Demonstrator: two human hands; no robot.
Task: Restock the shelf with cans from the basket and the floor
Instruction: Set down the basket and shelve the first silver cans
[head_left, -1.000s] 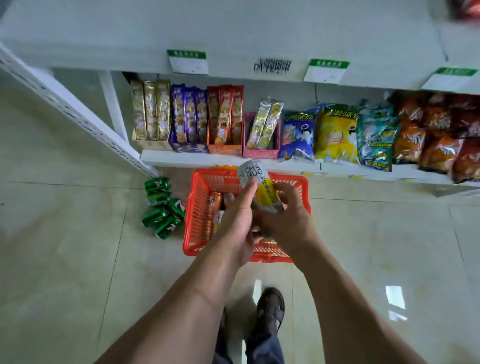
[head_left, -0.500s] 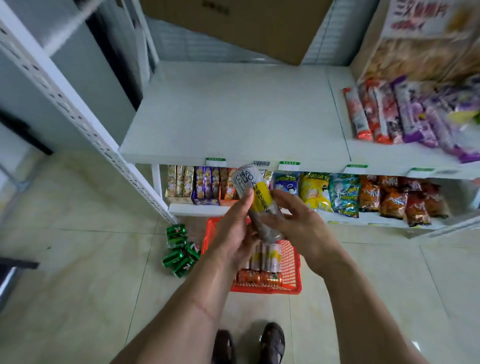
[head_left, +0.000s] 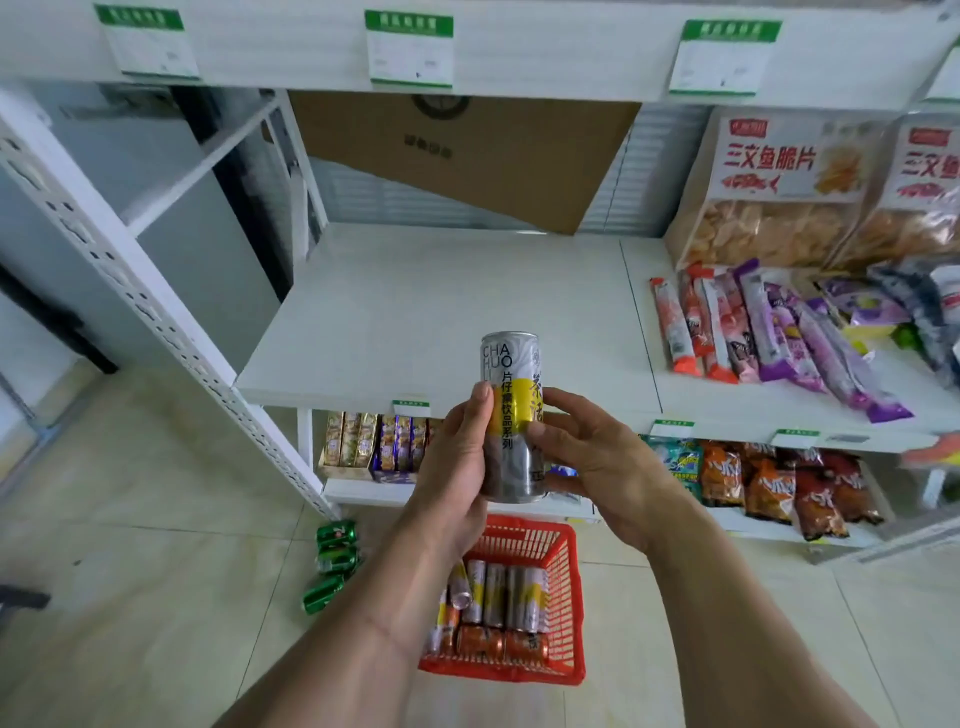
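Observation:
A tall silver and yellow can stands upright in front of the white middle shelf. My left hand wraps its left side and my right hand grips its right side with fingertips. Below on the floor, a red basket holds several more silver and yellow cans and orange cans, all lying flat. Three green cans lie on the tiles left of the basket.
Snack sticks and large chip bags fill the shelf's right half. A cardboard sheet leans at the back. The lower shelf carries snack boxes and bags. A perforated white upright stands at the left.
The view has risen from the basket to the middle shelf. Both hands have lifted the can from above the basket to shelf height and turned it upright.

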